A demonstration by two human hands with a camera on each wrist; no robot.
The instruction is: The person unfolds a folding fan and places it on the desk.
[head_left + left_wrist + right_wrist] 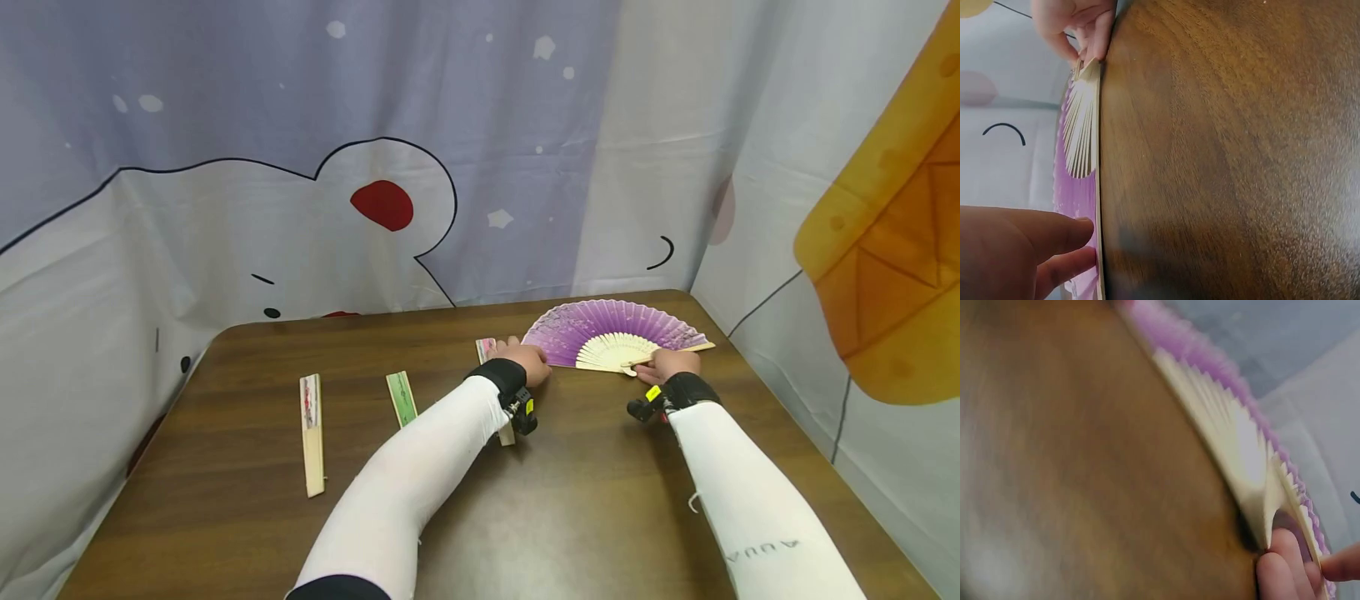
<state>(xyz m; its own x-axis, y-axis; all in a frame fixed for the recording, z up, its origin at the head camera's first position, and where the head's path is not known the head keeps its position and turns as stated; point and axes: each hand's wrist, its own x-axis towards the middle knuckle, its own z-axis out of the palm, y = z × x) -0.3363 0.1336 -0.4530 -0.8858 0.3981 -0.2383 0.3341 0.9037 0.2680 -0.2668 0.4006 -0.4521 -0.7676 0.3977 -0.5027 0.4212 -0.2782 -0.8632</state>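
A purple folding fan (573,333) with pale ribs lies spread near the table's back right. My left hand (527,360) holds its left end; in the left wrist view, the thumb and a finger meet the purple leaf (1075,194) beside the outer rib. My right hand (672,364) pinches the right outer rib near the pivot. The right wrist view shows its fingertips (1282,565) around that rib, beside the pale ribs (1222,428). A closed fan with a pink top (486,345) lies partly hidden beneath my left wrist.
A closed green fan (402,398) lies left of my left forearm, its lower part hidden by the sleeve. Farther left is a closed pale fan (312,437) with a red-marked top. Printed curtain (517,167) hangs behind the brown table (570,500) and along its sides.
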